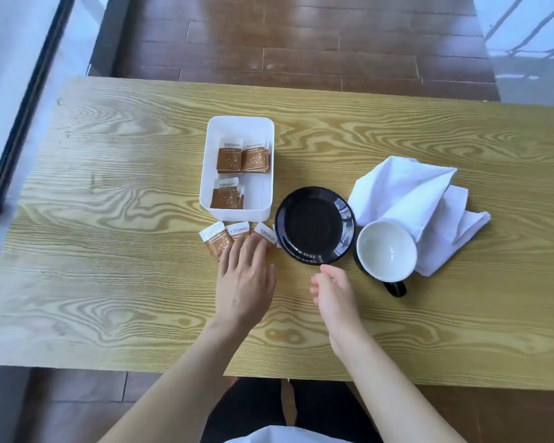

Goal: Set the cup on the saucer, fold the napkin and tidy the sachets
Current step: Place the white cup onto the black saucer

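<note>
Brown sachets [234,238] lie half hidden under my flat, open left hand [244,276]. My right hand [333,294], loosely curled and empty, hovers by the saucer [314,225].

Black cup [386,251] stands beside empty black saucer [314,226], rumpled white napkin [413,199] behind, brown sachets [216,239] loose.

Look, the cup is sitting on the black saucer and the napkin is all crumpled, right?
Not quite. The head view shows the cup standing on the table, just right of the empty black saucer. The white napkin is indeed crumpled.
</note>
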